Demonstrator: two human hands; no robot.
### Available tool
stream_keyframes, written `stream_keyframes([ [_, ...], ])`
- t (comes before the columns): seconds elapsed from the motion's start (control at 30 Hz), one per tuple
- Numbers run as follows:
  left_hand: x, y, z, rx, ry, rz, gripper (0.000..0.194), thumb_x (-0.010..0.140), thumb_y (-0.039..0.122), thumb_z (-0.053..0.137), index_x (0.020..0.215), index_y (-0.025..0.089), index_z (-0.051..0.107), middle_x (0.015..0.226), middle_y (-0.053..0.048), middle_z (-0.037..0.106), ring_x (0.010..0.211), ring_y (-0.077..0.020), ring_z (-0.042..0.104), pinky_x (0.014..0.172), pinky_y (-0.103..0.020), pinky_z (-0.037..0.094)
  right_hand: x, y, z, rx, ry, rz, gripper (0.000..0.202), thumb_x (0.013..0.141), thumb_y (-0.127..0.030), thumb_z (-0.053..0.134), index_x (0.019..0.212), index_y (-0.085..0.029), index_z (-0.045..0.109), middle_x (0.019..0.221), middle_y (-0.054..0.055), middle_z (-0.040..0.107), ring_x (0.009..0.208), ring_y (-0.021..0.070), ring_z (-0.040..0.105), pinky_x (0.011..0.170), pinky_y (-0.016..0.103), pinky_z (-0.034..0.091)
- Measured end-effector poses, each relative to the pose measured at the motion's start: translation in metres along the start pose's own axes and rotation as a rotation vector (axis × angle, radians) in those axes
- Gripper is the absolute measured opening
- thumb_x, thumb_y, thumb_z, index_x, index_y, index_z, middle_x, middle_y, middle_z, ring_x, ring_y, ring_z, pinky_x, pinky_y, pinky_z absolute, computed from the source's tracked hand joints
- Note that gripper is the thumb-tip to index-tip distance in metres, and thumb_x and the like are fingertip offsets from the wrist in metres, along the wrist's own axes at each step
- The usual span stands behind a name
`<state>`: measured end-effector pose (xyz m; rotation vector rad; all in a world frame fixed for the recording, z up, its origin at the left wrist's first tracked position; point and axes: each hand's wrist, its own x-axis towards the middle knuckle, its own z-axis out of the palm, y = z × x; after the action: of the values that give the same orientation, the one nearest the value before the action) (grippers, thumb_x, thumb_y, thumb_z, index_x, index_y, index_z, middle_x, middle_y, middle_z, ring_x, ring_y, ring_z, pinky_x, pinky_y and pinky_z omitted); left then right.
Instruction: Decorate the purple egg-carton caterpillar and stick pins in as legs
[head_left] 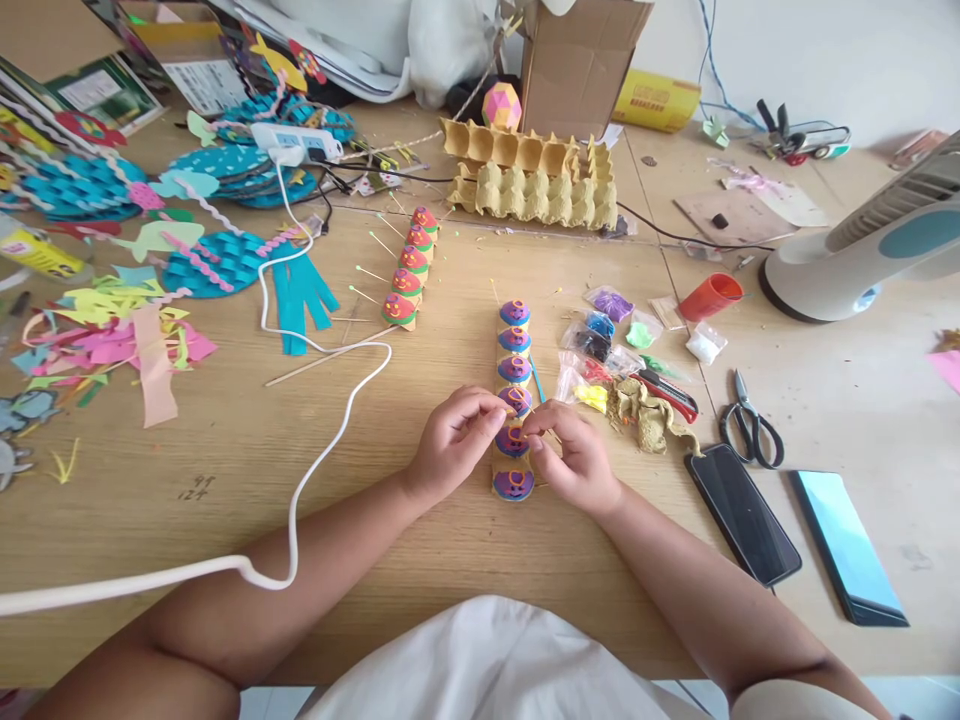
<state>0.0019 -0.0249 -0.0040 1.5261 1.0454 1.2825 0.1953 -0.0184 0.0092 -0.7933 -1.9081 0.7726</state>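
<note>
Two hands are bringing their fingertips together over a row of purple-and-blue domes (514, 370).
In the head view, the row is lying on the table (420, 560) in front of the person; the left hand (465, 440) is pinching thumb to forefinger, and the right hand (570, 455) is curling its fingers nearly closed; whether either is holding some tiny piece, I cannot tell. Small detail work on the nearer domes is seemingly in hand, calling next for a light, steady touch. Clay packets (591, 397), a red cutter (675, 398) and scissors (742, 402) are lying to the right; a red-and-green dome row (409, 283) is sitting beyond the left hand. A white cable (150, 579) is crossing the left forearm, possibly hampering it.
</note>
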Motion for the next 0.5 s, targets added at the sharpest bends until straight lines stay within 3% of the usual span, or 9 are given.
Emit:
stream_keyframes([
  [0.2, 0.0005, 0.0007, -0.0004, -0.002, 0.023, -0.031, 0.020, 0.096, 0.032, 0.067, 0.081, 0.019, 0.064, 0.080, -0.001, 0.062, 0.077, -0.0144, 0.057, 0.073, -0.028, 0.044, 0.0001, 0.0006, 0.0012, 0.041, -0.053, -0.052, 0.006, 0.096, -0.019, 0.060, 0.092, -0.022, 0.063, 0.083, 0.005, 0.072, 0.077, 0.0171, 0.066, 0.074, 0.032, 0.053],
  [0.5, -0.0010, -0.0044, -0.0009, -0.002, 0.030, -0.027, 0.018, 0.100, 0.033, 0.061, 0.100, 0.021, 0.075, 0.096, -0.005, 0.072, 0.087, -0.0158, 0.066, 0.079, -0.029, 0.050, 0.0010, 0.0005, -0.0005, 0.105, -0.076, -0.087, 0.007, 0.094, -0.017, 0.058, 0.092, -0.022, 0.063, 0.080, 0.005, 0.069, 0.075, 0.0171, 0.064, 0.073, 0.032, 0.052],
])
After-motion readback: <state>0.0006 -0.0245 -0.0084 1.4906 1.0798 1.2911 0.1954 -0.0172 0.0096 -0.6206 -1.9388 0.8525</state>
